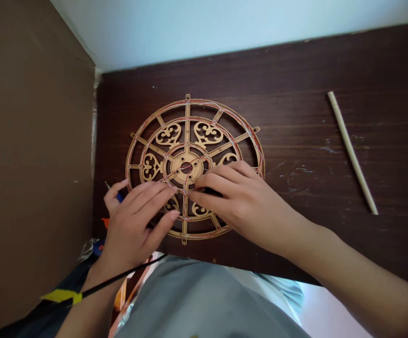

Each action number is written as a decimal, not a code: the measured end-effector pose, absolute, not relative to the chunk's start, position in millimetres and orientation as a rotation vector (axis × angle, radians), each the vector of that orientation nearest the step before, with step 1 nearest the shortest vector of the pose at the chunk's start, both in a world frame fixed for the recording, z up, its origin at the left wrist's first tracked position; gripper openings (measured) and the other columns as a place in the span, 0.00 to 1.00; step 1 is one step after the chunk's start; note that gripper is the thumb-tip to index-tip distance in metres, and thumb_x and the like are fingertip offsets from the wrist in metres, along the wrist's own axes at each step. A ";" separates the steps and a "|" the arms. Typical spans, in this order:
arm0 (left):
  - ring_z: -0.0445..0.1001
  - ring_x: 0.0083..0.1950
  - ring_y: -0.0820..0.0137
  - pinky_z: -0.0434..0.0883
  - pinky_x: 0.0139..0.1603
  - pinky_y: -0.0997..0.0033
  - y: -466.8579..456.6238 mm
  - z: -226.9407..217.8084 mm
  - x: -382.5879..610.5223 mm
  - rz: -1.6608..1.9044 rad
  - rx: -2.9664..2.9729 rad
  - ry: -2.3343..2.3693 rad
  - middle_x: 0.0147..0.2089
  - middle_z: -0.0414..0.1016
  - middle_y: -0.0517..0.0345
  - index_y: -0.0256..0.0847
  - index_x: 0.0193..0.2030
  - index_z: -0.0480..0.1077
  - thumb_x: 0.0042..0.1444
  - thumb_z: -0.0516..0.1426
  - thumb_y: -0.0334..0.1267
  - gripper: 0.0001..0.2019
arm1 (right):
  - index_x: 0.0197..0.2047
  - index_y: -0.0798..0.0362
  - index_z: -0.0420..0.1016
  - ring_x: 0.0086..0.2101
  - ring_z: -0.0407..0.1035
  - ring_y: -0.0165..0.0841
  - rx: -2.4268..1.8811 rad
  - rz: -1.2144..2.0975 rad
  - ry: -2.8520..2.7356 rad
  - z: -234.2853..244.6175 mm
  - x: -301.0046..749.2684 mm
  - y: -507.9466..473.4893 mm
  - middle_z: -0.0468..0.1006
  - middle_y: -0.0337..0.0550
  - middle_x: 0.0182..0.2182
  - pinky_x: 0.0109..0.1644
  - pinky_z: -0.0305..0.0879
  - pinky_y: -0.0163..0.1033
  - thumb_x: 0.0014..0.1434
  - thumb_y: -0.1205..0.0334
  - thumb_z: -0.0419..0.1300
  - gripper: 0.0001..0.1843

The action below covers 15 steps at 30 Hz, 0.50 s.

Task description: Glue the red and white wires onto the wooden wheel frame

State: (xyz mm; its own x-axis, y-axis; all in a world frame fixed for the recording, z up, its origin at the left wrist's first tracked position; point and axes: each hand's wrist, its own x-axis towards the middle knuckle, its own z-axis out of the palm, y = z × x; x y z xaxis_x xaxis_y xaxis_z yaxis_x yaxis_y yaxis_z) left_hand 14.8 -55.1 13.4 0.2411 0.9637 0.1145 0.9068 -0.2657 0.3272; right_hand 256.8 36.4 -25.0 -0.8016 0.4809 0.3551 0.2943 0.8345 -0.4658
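**Laser-cut wooden wheel (186, 168) and two bare hands, seen from above.** The wheel lies flat at centre frame on a dark wood tabletop (295, 94) with a fine, straight grain and pale scuffs. It is a thin, honey-coloured openwork disc: concentric rings joined by straight spokes, with heart-like scrollwork panels around a round central hub (186, 162) that has a dark centre hole. A fine red thread (249, 129) runs along the rings and crosses the hub.

The left hand (133, 230), at lower centre-left, and the right hand (239, 197), entering from the right, both lie over the wheel's lower half — fingers curved and close together, not spread. The left fingertips (171, 188) and right fingertips (193, 195) converge just below the hub, touching the wheel or thread; whether either hand pinches the thread cannot be told.

At right, a smooth, pale wooden dowel (352, 152) lies diagonally on the tabletop, well apart from the wheel. A small blue object (119, 197) shows just beyond the left hand, at the tabletop's left edge.
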 end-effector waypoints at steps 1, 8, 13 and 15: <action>0.85 0.60 0.56 0.54 0.71 0.44 -55.2 13.3 14.9 0.435 2.318 1.768 0.59 0.88 0.51 0.47 0.60 0.76 0.77 0.58 0.40 0.10 | 0.54 0.53 0.83 0.48 0.70 0.42 -0.572 0.543 -2.544 -25.1 256.6 36.5 0.85 0.47 0.48 0.54 0.59 0.48 0.81 0.69 0.51 0.18; 0.84 0.59 0.56 0.55 0.70 0.42 -55.3 13.4 15.6 0.412 2.321 1.777 0.58 0.88 0.53 0.49 0.59 0.77 0.76 0.58 0.39 0.09 | 0.55 0.53 0.83 0.48 0.70 0.42 -0.575 0.546 -2.548 -24.4 256.2 37.2 0.85 0.48 0.49 0.54 0.59 0.48 0.80 0.69 0.54 0.15; 0.82 0.61 0.53 0.57 0.70 0.39 -53.9 11.5 16.2 0.383 2.337 1.758 0.60 0.86 0.49 0.47 0.59 0.75 0.76 0.58 0.39 0.09 | 0.54 0.53 0.83 0.48 0.70 0.42 -0.576 0.548 -2.558 -23.9 256.7 37.0 0.85 0.48 0.49 0.53 0.60 0.48 0.79 0.69 0.55 0.14; 0.82 0.61 0.53 0.57 0.70 0.39 -53.2 11.5 16.8 0.364 2.340 1.759 0.60 0.86 0.49 0.47 0.59 0.75 0.76 0.58 0.39 0.09 | 0.54 0.53 0.83 0.48 0.70 0.42 -0.577 0.537 -2.557 -24.1 256.5 36.8 0.85 0.48 0.48 0.53 0.60 0.48 0.79 0.69 0.55 0.14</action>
